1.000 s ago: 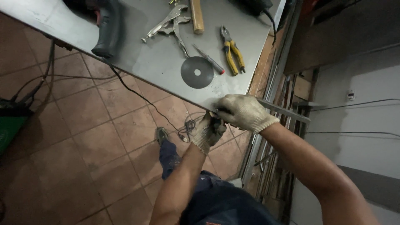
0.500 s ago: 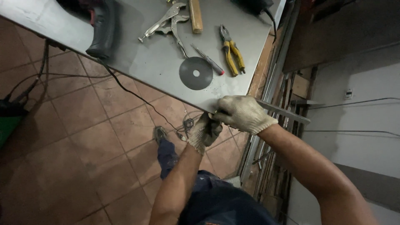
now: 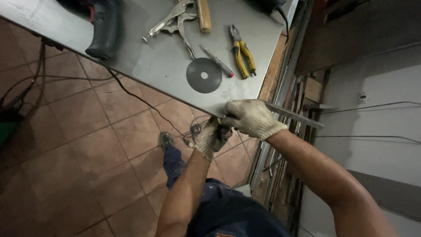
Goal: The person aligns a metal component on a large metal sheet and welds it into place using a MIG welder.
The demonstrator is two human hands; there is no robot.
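Grey counter (image 3: 144, 57) edge: the right hand (image 3: 252, 118) grips a flat metal bar (image 3: 294, 115), fingers closed. The left hand (image 3: 213, 137) is closed just below it; it likely needs holding steady.

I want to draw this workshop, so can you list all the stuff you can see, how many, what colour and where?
Table: one, grey metal, top of view.
Cutting disc: one, dark grey, near table's front edge.
Pliers: one, yellow handles, right of disc.
Locking pliers: one, silver, table's far side.
Wooden handle: one, brown, beside locking pliers.
Power tool: one, black, table's left.
Cable: one, black, trailing from the power tool over the floor.
Metal strip: one, grey, at table's corner.
Floor tiles: many, reddish brown.
Left hand: gloved, below table's edge.
Right hand: gloved, fingers on the strip.
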